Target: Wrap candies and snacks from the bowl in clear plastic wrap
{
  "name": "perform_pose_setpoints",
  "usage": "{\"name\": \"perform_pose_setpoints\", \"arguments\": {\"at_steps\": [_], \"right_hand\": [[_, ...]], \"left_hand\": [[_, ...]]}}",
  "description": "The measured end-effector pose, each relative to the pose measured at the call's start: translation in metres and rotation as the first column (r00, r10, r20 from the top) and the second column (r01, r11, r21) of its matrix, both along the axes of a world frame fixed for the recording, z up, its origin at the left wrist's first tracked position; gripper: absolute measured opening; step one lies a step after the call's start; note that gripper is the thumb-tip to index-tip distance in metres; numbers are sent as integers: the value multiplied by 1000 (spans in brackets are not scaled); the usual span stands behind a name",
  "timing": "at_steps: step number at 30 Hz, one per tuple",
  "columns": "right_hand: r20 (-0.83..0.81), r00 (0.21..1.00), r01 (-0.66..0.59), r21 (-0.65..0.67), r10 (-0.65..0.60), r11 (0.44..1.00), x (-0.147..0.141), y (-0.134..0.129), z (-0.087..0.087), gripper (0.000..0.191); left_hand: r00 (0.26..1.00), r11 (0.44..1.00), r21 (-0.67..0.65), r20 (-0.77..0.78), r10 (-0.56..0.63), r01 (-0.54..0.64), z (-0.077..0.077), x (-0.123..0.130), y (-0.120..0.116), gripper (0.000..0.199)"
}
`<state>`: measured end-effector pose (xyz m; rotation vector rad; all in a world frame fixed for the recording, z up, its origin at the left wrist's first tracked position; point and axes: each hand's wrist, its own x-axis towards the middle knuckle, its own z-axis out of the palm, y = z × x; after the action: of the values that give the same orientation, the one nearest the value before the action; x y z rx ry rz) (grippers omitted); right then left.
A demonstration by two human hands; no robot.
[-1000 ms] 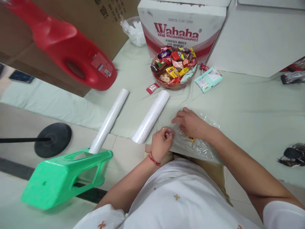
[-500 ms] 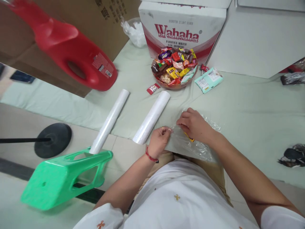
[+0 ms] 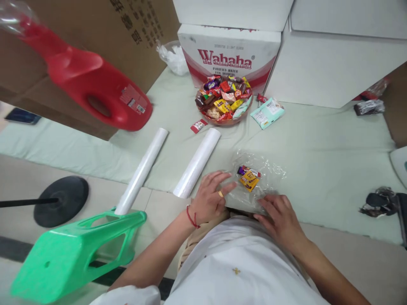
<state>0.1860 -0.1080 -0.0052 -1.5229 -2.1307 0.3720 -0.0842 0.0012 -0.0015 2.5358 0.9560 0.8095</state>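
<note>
A sheet of clear plastic film lies crinkled at the table's near edge. On it rest a few small wrapped candies, among them a yellow packet with a purple and red one just behind. At the film's left edge is my left hand, fingers spread, with a ring and a red string bracelet. My right hand is at the near right edge of the film, fingers apart and fingertips touching or close to it. Neither hand grips anything that I can see.
Two white rolls lie left of the film. Behind stand a candy bowl, a mint packet and a Wahaha carton. A red jug is at upper left, a green stool at lower left, keys at right.
Both hands have let go of the film. My right hand has moved nearer and right, uncovering the candies; my left hand has opened. The view has shifted slightly.
</note>
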Motion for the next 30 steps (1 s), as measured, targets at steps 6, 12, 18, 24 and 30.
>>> {"name": "perform_pose_setpoints", "arguments": {"at_steps": [6,12,18,24,30], "right_hand": [[-144,990,-21,-75,11,997,7,14,4,18],[-200,977,53,-80,-69,995,24,27,13,12],[-227,972,49,-31,-55,998,26,49,20,14],[-234,941,187,-238,-243,953,30,74,23,21],[-89,939,286,-326,-331,901,36,90,10,28]], "left_hand": [[965,983,-169,-235,-116,76,1,-8,26,25],[988,975,-202,-108,-114,91,-2,-7,28,22],[988,945,-314,151,-41,87,0,15,35,17],[966,830,-553,169,195,-71,-4,39,45,26],[927,759,-580,16,375,-297,-8,52,47,29]]}}
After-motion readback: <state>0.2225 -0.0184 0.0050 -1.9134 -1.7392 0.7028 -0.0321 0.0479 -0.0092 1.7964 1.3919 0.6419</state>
